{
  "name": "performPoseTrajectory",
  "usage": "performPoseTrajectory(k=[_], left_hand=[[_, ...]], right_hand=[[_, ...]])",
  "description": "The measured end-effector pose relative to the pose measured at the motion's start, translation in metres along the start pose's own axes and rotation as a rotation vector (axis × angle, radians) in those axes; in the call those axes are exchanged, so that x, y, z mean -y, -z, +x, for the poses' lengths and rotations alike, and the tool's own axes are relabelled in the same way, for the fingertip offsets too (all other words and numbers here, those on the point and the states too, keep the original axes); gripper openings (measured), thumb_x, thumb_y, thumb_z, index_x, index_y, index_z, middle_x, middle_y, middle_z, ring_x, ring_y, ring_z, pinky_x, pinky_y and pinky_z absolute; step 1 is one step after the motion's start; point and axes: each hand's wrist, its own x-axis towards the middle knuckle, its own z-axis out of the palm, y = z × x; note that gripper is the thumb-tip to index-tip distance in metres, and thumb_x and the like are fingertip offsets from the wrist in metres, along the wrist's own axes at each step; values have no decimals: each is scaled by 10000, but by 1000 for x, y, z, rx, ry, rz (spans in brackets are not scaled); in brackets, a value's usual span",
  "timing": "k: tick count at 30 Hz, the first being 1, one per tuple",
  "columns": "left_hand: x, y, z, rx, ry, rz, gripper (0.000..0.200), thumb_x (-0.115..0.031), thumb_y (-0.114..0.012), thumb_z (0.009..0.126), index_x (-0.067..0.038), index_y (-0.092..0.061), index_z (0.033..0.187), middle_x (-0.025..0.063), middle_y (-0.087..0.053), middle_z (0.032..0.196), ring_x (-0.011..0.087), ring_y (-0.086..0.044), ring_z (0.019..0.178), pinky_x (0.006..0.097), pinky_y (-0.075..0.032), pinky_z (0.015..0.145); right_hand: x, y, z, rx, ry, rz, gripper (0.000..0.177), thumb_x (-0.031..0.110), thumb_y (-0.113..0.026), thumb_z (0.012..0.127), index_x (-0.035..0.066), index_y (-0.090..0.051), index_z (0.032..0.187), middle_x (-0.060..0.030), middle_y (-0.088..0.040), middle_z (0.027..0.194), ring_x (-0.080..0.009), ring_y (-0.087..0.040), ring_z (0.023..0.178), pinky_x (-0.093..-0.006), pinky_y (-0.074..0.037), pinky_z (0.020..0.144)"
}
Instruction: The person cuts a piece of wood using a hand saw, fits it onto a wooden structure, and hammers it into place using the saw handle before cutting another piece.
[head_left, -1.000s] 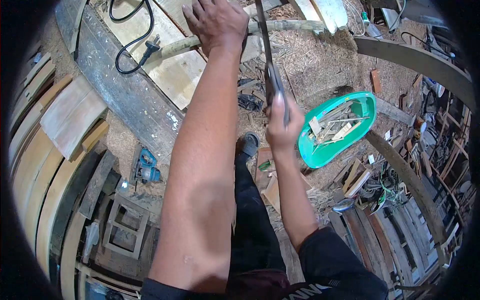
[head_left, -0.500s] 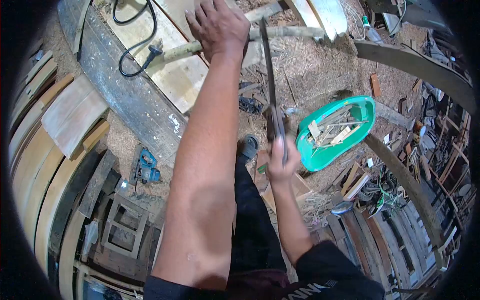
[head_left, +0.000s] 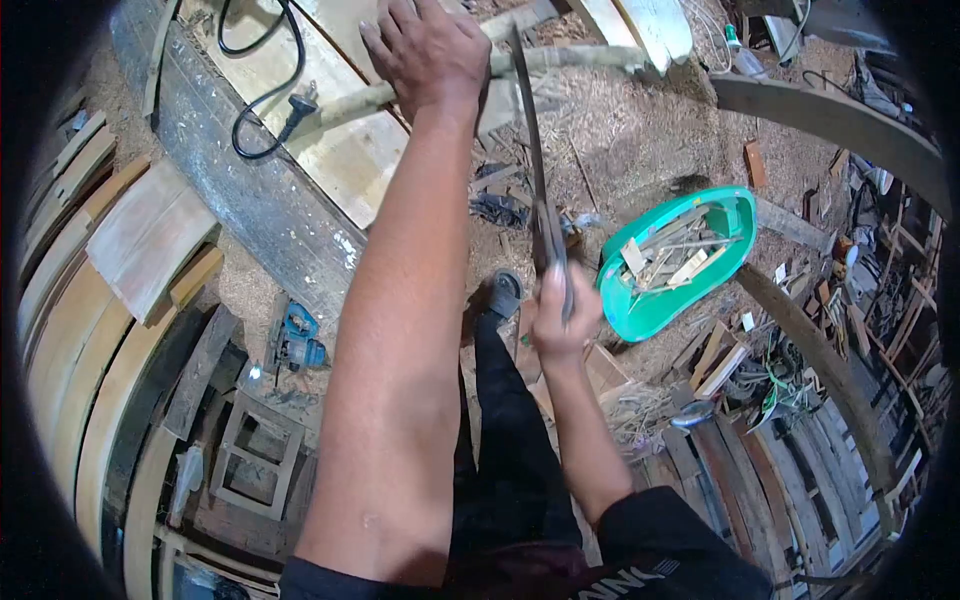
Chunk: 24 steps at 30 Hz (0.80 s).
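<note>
My right hand (head_left: 563, 318) is closed round the handle of a handsaw (head_left: 532, 130), seen nearly edge-on. The blade points away from me, and its far end lies across a pale, rough wooden pole (head_left: 590, 57). On the left of the blade, my left hand (head_left: 430, 62) bears down on the pole, its fingers bent over the far side. The pole's left part lies over light boards (head_left: 350, 165); its right end sticks out past them. Whether the blade has cut into the wood cannot be made out. A black cable with a plug (head_left: 300, 104) lies beside the pole's left end.
A green tub (head_left: 640, 325) of wood offcuts stands at the right on sawdust. A blue power tool (head_left: 299, 338) sits on the floor at the left, near stacked planks (head_left: 75, 340). My sandalled foot (head_left: 505, 293) is below the saw. Scrap wood lines the right side.
The view has shifted slightly. The saw and my right hand keep nearly the same place, with the blade still across the pole. My left hand stays on the pole.
</note>
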Motion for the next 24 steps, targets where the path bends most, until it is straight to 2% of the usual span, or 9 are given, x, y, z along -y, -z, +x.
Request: performPoseTrajectory(k=[4,7,9,12,13,16,19,21,24], left_hand=[[3,2,-3,-10,-15,-4,447,-213,-522,870,-18,-563,1270,197,-536,1360,339,-474,1297,478,-285,1148],[1,0,-2,-6,-21,-7,449,-208,-522,868,-18,-562,1272,196,-536,1361,340,-473,1297,480,-284,1148],[0,1,0,8,-8,-14,451,-207,-523,867,-16,-561,1274,194,-535,1364,340,-472,1297,482,-283,1148],[1,2,-1,22,-4,0,458,-207,-525,867,-12,-557,1281,201,-531,1369,342,-471,1298,483,-281,1149],[0,4,-2,17,-10,-8,462,-209,-520,871,-8,-553,1285,203,-533,1368,341,-470,1299,482,-281,1150],[1,2,-2,-8,-17,-5,459,-209,-517,875,-5,-553,1285,204,-533,1368,342,-468,1302,483,-281,1150],[2,2,-3,-2,-18,-18,462,-209,-514,878,-2,-550,1290,205,-533,1368,345,-467,1304,483,-278,1152],[-2,6,-4,32,-5,-22,463,-209,-514,878,-4,-549,1291,209,-531,1368,346,-466,1305,482,-277,1153],[0,6,0,22,-1,-20,466,-209,-516,876,-7,-547,1295,210,-530,1369,346,-463,1309,480,-272,1157]], right_hand=[[9,-31,67,4,-45,-47,240,220,-614,939,34,-627,788,-42,-492,546,-88,-491,504,-286,-388,478],[13,-16,37,19,-72,0,243,211,-604,942,26,-626,785,-37,-502,549,-90,-486,497,-284,-387,474],[-3,1,-11,12,-14,-24,350,263,-550,981,34,-552,717,30,-486,573,-47,-441,538,-247,-330,482],[-2,7,-15,-2,-29,21,258,190,-573,952,4,-622,781,-21,-504,549,-77,-484,504,-270,-390,472],[10,-2,3,-15,-92,67,273,213,-580,958,3,-620,787,-21,-493,551,-67,-470,512,-275,-383,471],[20,-29,61,14,-61,-13,290,256,-596,963,16,-626,802,-14,-487,551,-55,-439,507,-280,-368,463],[22,-13,40,27,-96,31,292,254,-596,963,16,-624,797,-16,-484,554,-55,-437,512,-276,-369,467],[16,13,-9,18,-57,-53,295,254,-594,966,14,-624,799,-12,-476,555,-54,-432,521,-273,-365,470],[15,12,-7,7,-95,13,299,250,-590,971,14,-618,789,-7,-467,554,-55,-431,526,-271,-359,471]])
